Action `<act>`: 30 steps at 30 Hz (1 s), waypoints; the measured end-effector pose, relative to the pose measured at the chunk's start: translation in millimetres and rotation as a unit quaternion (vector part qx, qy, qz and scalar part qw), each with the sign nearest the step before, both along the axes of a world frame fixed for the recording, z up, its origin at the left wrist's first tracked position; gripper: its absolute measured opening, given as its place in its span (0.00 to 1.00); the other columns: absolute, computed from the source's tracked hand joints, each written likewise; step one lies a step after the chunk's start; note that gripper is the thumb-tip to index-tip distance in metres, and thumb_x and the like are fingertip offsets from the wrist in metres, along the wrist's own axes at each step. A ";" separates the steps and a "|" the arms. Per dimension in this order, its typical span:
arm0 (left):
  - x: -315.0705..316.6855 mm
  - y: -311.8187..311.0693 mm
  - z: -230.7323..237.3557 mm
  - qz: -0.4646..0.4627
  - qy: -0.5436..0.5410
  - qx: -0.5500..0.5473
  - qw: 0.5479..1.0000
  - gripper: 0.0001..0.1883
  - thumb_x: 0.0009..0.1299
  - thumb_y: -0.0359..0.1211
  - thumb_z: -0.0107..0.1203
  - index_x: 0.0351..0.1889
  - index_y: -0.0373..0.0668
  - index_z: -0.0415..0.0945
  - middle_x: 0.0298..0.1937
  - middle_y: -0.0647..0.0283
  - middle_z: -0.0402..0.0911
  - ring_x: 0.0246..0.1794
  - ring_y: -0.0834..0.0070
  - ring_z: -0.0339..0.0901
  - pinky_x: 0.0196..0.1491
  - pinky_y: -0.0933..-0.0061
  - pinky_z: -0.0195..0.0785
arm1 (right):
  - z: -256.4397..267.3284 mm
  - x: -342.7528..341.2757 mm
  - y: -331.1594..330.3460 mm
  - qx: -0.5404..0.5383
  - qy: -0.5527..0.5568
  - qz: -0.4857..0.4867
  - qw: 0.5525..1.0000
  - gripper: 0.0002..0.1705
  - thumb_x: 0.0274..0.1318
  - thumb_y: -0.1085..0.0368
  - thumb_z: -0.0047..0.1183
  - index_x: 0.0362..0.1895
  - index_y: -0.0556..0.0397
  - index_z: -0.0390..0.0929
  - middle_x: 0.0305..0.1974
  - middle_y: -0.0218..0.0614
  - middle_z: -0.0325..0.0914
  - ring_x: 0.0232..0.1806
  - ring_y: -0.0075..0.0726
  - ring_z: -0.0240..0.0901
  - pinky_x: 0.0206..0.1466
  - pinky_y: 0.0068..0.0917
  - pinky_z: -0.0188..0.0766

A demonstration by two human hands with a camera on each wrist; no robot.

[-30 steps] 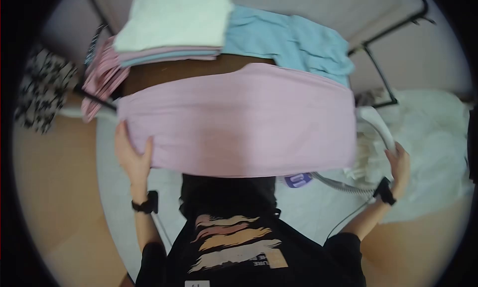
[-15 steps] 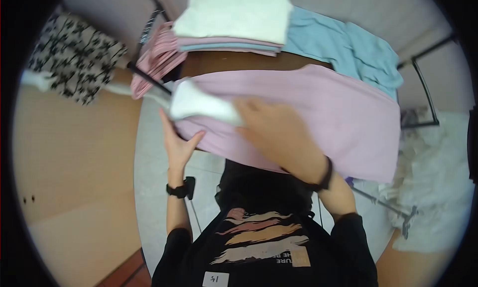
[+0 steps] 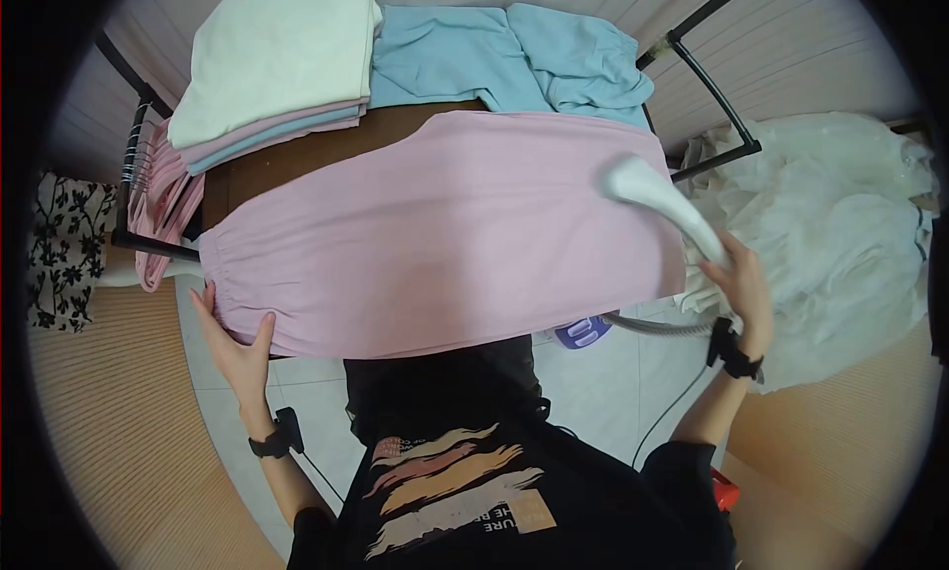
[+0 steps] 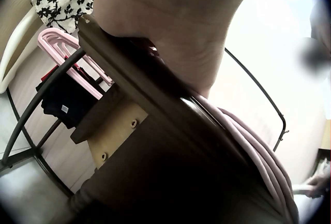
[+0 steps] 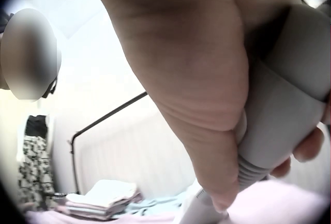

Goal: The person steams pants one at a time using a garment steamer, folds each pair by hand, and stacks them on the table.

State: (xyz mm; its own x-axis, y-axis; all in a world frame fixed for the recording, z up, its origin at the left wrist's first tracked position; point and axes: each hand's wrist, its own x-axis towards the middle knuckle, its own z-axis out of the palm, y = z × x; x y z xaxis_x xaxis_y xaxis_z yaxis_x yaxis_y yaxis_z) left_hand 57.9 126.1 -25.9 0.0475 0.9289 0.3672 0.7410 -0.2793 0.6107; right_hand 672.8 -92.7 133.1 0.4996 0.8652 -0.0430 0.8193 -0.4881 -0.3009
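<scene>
A pink garment [image 3: 445, 234], like folded trousers with a gathered elastic end at the left, lies flat across the dark brown table [image 3: 287, 170]. At that gathered end rests my left hand [image 3: 240, 362], thumb and fingers spread along the near corner; the left wrist view shows it at the table's edge [image 4: 150, 100], its fingertips hidden. My right hand [image 3: 743, 283] grips the handle of a white garment steamer [image 3: 662, 194], whose head is over the right part of the cloth. In the right wrist view, fingers wrap the steamer's grey handle [image 5: 279, 115].
Folded clothes topped by a cream one [image 3: 282, 46] stand at the back left, beside a light blue garment [image 3: 455, 56]. Black rails [image 3: 717, 95] flank the table. Pink hangers [image 3: 163, 204] hang left. A ridged hose [image 3: 662, 326] runs near a purple-and-white object [image 3: 583, 331]; white ruffled fabric [image 3: 820, 234] fills the right.
The right hand swept the steamer from beyond the right end to the gathered left end, then back over the right part. The left hand stayed at the left end. The head view shifted.
</scene>
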 end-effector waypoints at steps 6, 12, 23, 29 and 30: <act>-6.4 2.3 -6.2 -0.010 -0.004 0.005 1.000 0.62 0.53 0.30 0.78 0.83 0.31 0.47 0.76 0.43 0.68 0.78 0.51 0.63 0.80 0.56 0.52 | 37.8 13.7 -54.0 -0.097 -0.138 -0.151 0.974 0.26 0.57 0.63 0.65 0.58 0.62 0.80 0.43 0.62 0.84 0.45 0.69 0.80 0.48 0.47 0.75; -9.4 1.9 -5.0 -0.023 -0.039 0.004 0.999 0.66 0.51 0.36 0.81 0.82 0.29 0.46 0.74 0.42 0.70 0.76 0.50 0.66 0.78 0.55 0.55 | 33.4 -79.3 15.6 0.033 -0.036 0.029 0.998 0.26 0.61 0.65 0.63 0.63 0.60 0.78 0.49 0.57 0.84 0.48 0.59 0.84 0.51 0.41 0.76; -17.1 -0.4 -12.2 -0.053 -0.052 -0.016 0.997 0.71 0.47 0.37 0.83 0.83 0.30 0.42 0.77 0.43 0.66 0.78 0.52 0.64 0.79 0.55 0.54 | -53.1 -327.2 182.6 0.138 -0.013 0.461 0.877 0.23 0.58 0.62 0.62 0.57 0.56 0.76 0.32 0.37 0.78 0.32 0.43 0.83 0.34 0.43 0.76; -7.0 -1.8 1.4 -0.044 -0.022 -0.023 0.999 0.68 0.49 0.30 0.80 0.84 0.33 0.43 0.78 0.44 0.65 0.80 0.52 0.61 0.82 0.56 0.48 | -30.7 -227.5 145.1 0.032 0.068 0.355 0.932 0.30 0.54 0.61 0.66 0.63 0.48 0.77 0.40 0.43 0.83 0.38 0.54 0.83 0.40 0.44 0.77; -5.9 -2.0 2.9 -0.049 -0.029 -0.024 0.998 0.68 0.49 0.30 0.80 0.84 0.33 0.43 0.78 0.44 0.65 0.80 0.52 0.61 0.82 0.56 0.48 | -25.7 -202.0 130.7 0.039 0.075 0.311 0.947 0.28 0.54 0.62 0.65 0.61 0.48 0.79 0.42 0.46 0.84 0.41 0.55 0.83 0.44 0.45 0.78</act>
